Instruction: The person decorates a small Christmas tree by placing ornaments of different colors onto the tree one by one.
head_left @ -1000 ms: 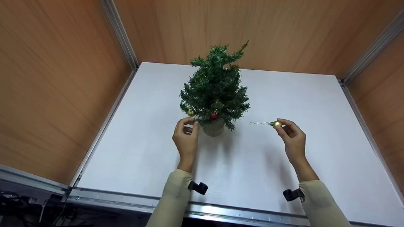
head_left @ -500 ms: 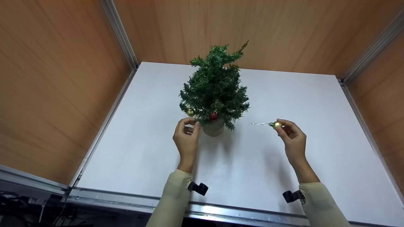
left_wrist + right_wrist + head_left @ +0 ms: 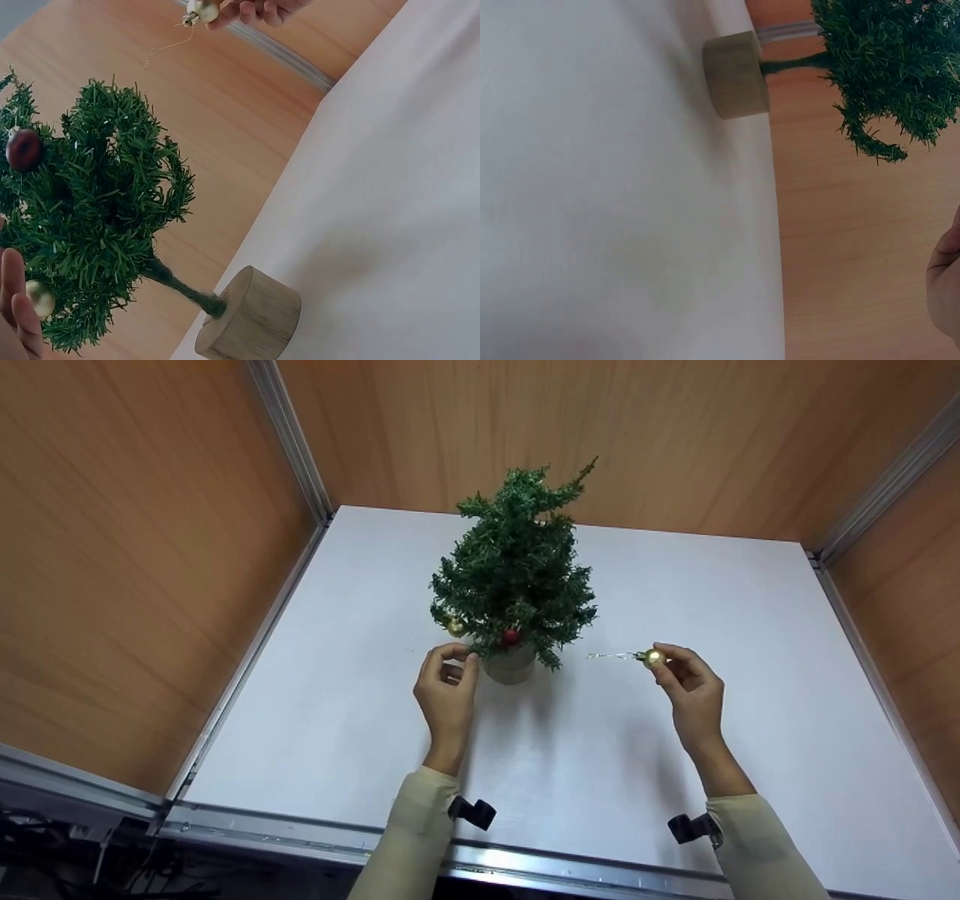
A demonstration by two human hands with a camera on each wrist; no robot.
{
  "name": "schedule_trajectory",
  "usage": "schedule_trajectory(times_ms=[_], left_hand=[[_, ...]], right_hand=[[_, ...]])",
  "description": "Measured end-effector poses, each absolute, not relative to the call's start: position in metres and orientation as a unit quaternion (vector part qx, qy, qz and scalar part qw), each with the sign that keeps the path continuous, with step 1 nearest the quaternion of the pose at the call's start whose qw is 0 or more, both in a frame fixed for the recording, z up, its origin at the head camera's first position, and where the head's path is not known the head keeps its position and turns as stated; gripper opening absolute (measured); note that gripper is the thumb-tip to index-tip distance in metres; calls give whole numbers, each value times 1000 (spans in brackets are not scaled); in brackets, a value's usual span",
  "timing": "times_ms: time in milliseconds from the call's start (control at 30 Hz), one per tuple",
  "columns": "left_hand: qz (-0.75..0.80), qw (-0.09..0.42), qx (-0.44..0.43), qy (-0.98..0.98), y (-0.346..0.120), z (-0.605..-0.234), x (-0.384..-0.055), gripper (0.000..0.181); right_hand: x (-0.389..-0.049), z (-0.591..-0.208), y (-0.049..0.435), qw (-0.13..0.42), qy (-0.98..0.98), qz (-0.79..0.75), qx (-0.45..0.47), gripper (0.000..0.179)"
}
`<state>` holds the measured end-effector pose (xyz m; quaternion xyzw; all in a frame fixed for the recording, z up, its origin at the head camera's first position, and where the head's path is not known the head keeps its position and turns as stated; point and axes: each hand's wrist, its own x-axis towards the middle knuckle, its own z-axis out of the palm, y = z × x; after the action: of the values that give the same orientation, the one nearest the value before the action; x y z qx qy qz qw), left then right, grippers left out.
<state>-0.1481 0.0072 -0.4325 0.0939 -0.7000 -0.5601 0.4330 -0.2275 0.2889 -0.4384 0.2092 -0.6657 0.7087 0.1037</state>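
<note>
A small artificial Christmas tree (image 3: 517, 562) stands on a round wooden base (image 3: 255, 319). A red bauble (image 3: 511, 637) hangs low on its front, and a gold bauble (image 3: 455, 626) hangs at its lower left. My left hand (image 3: 448, 690) is at the lower left branches, thumb and forefinger pinching a branch tip. Off to the tree's right, my right hand (image 3: 694, 690) pinches a second gold bauble (image 3: 655, 658) between thumb and forefinger. From that bauble's cap a thin, clear hanging loop (image 3: 611, 655) points toward the tree. The right wrist view shows only part of the right hand (image 3: 946, 277).
The tree is on a white tabletop (image 3: 322, 712) with wood-grain panels (image 3: 675, 442) at the back and both sides. A metal rail (image 3: 277, 829) runs along the front edge. Dark cables (image 3: 45, 840) lie below at the lower left.
The right hand has shifted slightly left with the gold bauble, bringing its loop nearer the tree. The left hand stays at the branch. The head view has shifted a little.
</note>
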Motion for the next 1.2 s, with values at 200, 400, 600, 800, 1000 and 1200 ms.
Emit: schedule_trajectory(times_ms=[200,400,600,800,1000,1200], left_hand=[[-559,434,89,-701,8,-430,-145,9],[-561,432,81,-701,13,-421,-140,10],[-565,439,56,-697,21,-420,-139,9],[-561,437,30,-702,25,-439,-149,8],[-552,430,16,-714,33,-440,-151,6],[-534,425,-16,-731,44,-434,-152,5]], right_hand=[[-227,-440,287,101,-670,705,209,26],[-224,-435,283,102,-679,694,216,26],[-224,-433,279,103,-677,696,215,26],[-224,-433,274,103,-676,698,213,26],[-220,-430,268,108,-677,694,221,25],[-216,-427,263,106,-687,683,224,25]])
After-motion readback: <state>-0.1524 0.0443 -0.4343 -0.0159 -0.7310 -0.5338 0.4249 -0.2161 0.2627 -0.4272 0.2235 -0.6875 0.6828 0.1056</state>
